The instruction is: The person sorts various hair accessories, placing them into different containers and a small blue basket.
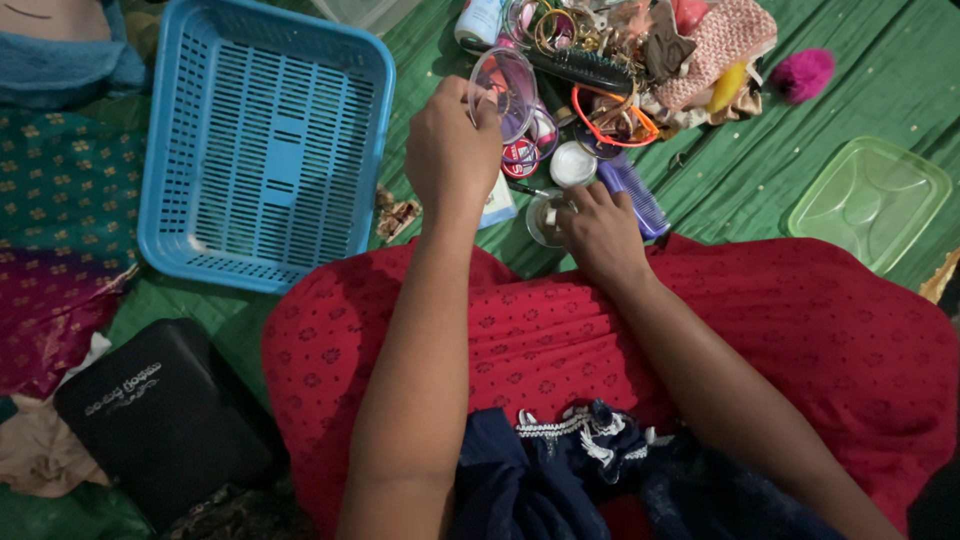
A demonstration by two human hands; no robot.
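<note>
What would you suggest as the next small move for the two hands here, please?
Probably carry the clear round lid, raised in the left hand, across to the small clear container the right hand touches, since the two appear to match.

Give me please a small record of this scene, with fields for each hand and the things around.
left hand: holds up a clear round lid, grip shut on its edge
right hand: rests on a small clear jar on the cloth
heap: bangles, comb, hair things, just beyond both hands
blue basket: to the left, nothing visible inside
clear green lid: to the right, lying apart
black case: lower left
ground: green cloth
</note>
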